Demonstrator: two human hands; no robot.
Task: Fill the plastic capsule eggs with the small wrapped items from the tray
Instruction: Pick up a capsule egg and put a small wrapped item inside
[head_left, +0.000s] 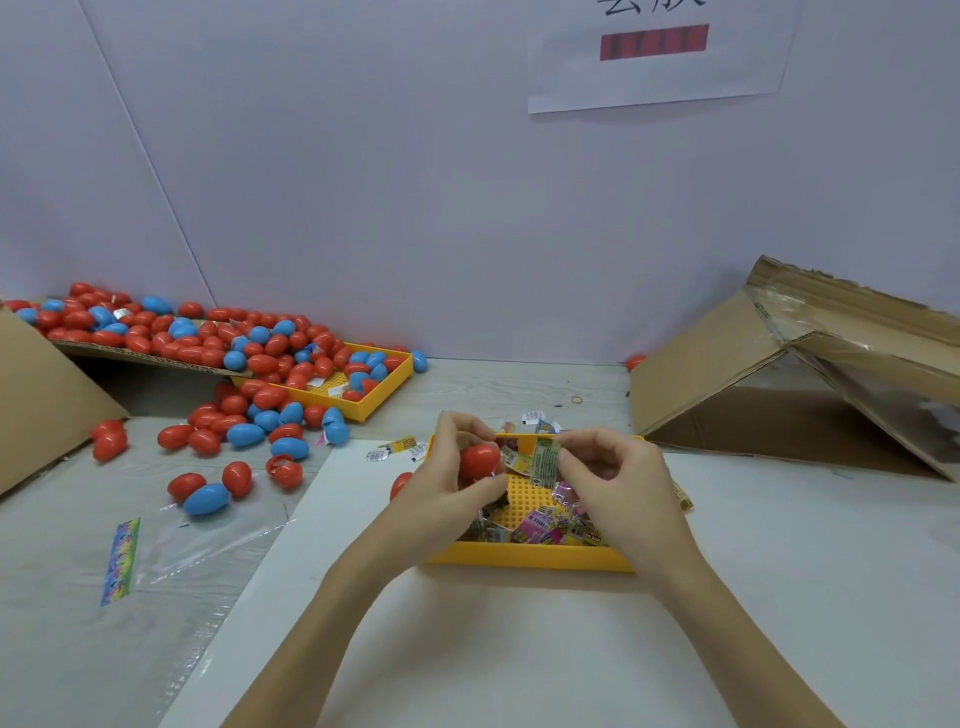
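Note:
My left hand (451, 486) grips a red capsule egg (479, 460) above the near yellow tray (524, 558). My right hand (615, 480) pinches a green wrapped item (544, 460) right beside the egg. Several more small wrapped items (540, 527) lie in the tray under my hands. Another red egg (399, 484) peeks out just left of my left wrist. Whether the held egg is open or closed is hidden by my fingers.
Several red and blue eggs (244, 410) lie spread at the left, some in a second yellow tray (387, 395) and on a cardboard flap (130, 356). A cardboard box (769, 379) lies tipped at the right. A clear plastic bag (171, 551) lies at the near left. Loose wrappers (395, 449) sit behind the near tray.

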